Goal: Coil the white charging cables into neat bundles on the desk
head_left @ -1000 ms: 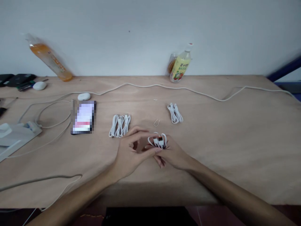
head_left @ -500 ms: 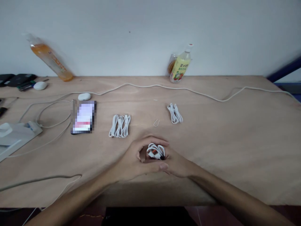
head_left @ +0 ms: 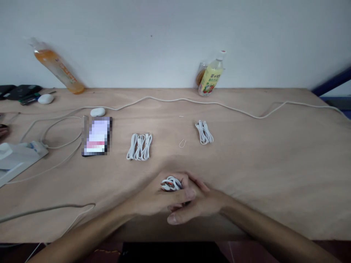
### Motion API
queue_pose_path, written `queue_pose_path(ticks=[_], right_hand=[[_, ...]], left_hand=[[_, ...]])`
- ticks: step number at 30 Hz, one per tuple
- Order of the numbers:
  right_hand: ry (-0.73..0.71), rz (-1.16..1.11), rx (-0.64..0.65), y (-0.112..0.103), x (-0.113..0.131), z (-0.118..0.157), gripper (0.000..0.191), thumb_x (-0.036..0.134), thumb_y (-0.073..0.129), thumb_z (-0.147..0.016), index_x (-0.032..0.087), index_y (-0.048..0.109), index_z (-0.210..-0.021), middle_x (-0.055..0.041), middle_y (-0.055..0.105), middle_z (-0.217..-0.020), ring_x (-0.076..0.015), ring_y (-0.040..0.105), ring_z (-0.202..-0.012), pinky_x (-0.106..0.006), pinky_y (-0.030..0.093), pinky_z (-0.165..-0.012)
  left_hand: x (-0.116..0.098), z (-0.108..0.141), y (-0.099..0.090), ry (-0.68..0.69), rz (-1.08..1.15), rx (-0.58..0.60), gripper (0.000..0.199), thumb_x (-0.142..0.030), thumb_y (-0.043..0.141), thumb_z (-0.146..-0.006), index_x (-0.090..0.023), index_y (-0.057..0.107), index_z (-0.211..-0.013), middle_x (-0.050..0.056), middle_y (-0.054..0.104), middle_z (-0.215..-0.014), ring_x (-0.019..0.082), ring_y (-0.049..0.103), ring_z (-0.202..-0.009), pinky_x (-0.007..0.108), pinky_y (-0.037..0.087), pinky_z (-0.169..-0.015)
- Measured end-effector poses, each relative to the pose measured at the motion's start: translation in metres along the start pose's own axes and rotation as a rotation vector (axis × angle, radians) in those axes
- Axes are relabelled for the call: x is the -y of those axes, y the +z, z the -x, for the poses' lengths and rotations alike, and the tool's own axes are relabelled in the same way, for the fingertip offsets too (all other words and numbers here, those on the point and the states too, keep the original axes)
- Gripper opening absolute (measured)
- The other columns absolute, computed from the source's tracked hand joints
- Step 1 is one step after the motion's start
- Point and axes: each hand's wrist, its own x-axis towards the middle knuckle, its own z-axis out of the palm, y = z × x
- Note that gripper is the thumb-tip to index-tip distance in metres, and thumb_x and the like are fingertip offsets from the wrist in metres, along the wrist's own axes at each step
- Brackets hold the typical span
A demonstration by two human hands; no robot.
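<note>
White cable coil (head_left: 170,183) is tucked in the crook of the left hand (head_left: 157,199), thumb and fingers wrapped round it; a second ago the right hand (head_left: 207,202) held it, so the left now seems to carry it. Whether the right fingers pinch, I cannot tell. Beyond, on the desk (head_left: 260,157): three bundles (head_left: 139,147), then another bundle (head_left: 204,132).
</note>
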Motion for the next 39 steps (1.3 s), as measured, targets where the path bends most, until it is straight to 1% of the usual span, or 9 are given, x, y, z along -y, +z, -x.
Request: queue_pose_path(ticks=[4, 8, 12, 15, 21, 26, 30, 34, 39], right_hand=[[-0.061, -0.002, -0.052, -0.001, -0.009, -0.001, 0.048, 0.05, 0.096, -0.075, 0.021, 0.058, -0.081, 0.0058, 0.055, -0.075, -0.0098, 0.049, -0.066, -0.023, 0.04, -0.059], [-0.11, -0.152, 0.016, -0.001, -0.019, -0.005, 0.044, 0.063, 0.075, -0.095, 0.021, 0.066, -0.099, 0.0044, 0.06, -0.072, -0.0085, 0.047, -0.054, -0.023, 0.033, -0.047], [-0.148, -0.395, -0.043, 0.003, -0.021, -0.01, 0.057, 0.074, 0.072, -0.095, 0.024, 0.058, -0.12, 0.009, 0.049, -0.07, -0.008, 0.038, -0.052, -0.022, 0.029, -0.047], [-0.132, -0.49, -0.102, 0.008, -0.022, -0.013, 0.062, 0.074, 0.077, -0.09, 0.025, 0.056, -0.121, 0.0106, 0.041, -0.069, -0.0078, 0.029, -0.054, -0.022, 0.024, -0.049], [-0.111, -0.391, -0.149, 0.011, -0.024, -0.014, 0.059, 0.078, 0.074, -0.09, 0.026, 0.049, -0.101, 0.0111, 0.035, -0.069, -0.0086, 0.026, -0.055, -0.023, 0.024, -0.05], [-0.238, -0.383, -0.145, 0.006, -0.025, -0.014, 0.056, 0.076, 0.068, -0.096, 0.027, 0.042, -0.094, 0.011, 0.033, -0.071, -0.008, 0.021, -0.053, -0.023, 0.025, -0.046], [-0.223, -0.394, -0.155, 0.003, -0.028, -0.013, 0.053, 0.076, 0.066, -0.098, 0.029, 0.04, -0.1, 0.0114, 0.033, -0.072, -0.0085, 0.019, -0.052, -0.022, 0.025, -0.044], [-0.277, 0.0, -0.26, -0.001, -0.026, -0.009, 0.039, 0.062, 0.051, -0.11, 0.026, 0.047, -0.096, 0.0072, 0.041, -0.075, -0.0114, 0.033, -0.058, -0.025, 0.032, -0.05], [-0.63, 0.676, -0.523, -0.009, -0.024, -0.004, 0.029, 0.027, 0.047, -0.109, 0.024, 0.049, -0.08, 0.0008, 0.053, -0.076, -0.0158, 0.051, -0.069, -0.031, 0.042, -0.067]], left_hand=[[-0.002, 0.002, 0.001, -0.079, -0.076, -0.072, 0.045, -0.06, 0.069, -0.101, -0.019, 0.085, -0.092, 0.013, 0.077, -0.111, 0.024, 0.076, -0.098, 0.029, 0.062, -0.072], [-0.005, 0.003, 0.001, -0.271, 0.109, -0.113, 0.057, -0.074, 0.069, -0.093, -0.019, 0.086, -0.095, 0.013, 0.081, -0.107, 0.018, 0.074, -0.065, 0.028, 0.058, -0.051], [-0.004, -0.001, -0.004, -0.014, 0.071, -0.365, 0.069, -0.075, 0.069, -0.093, -0.019, 0.063, -0.054, 0.011, 0.077, -0.07, 0.019, 0.071, -0.06, 0.026, 0.051, -0.049], [-0.003, -0.004, -0.006, 0.074, 0.083, -0.434, 0.07, -0.072, 0.07, -0.094, -0.023, 0.048, -0.05, 0.005, 0.065, -0.048, 0.017, 0.063, -0.049, 0.023, 0.036, -0.04], [-0.002, -0.003, -0.003, 0.127, 0.117, -0.407, 0.048, -0.064, 0.074, -0.097, -0.024, 0.059, -0.075, -0.006, 0.051, -0.036, 0.024, 0.076, -0.062, 0.033, 0.06, -0.075], [0.0, -0.004, -0.004, 0.083, 0.134, -0.394, 0.051, -0.065, 0.084, -0.088, -0.021, 0.064, -0.07, 0.002, 0.07, -0.064, 0.024, 0.076, -0.083, 0.032, 0.058, -0.077], [0.003, -0.004, -0.007, -0.002, 0.043, -0.325, 0.058, -0.074, 0.069, -0.094, -0.019, 0.072, -0.076, 0.007, 0.075, -0.082, 0.021, 0.069, -0.079, 0.032, 0.054, -0.07], [0.002, -0.001, -0.008, -0.002, -0.025, -0.375, 0.056, -0.068, 0.064, -0.099, -0.019, 0.073, -0.074, 0.007, 0.071, -0.084, 0.019, 0.061, -0.074, 0.03, 0.047, -0.064], [-0.007, -0.004, -0.007, 0.098, 0.174, -0.423, 0.06, -0.061, 0.069, -0.098, -0.023, 0.045, -0.058, -0.001, 0.043, -0.066, 0.017, 0.052, -0.07, 0.033, 0.053, -0.071]])
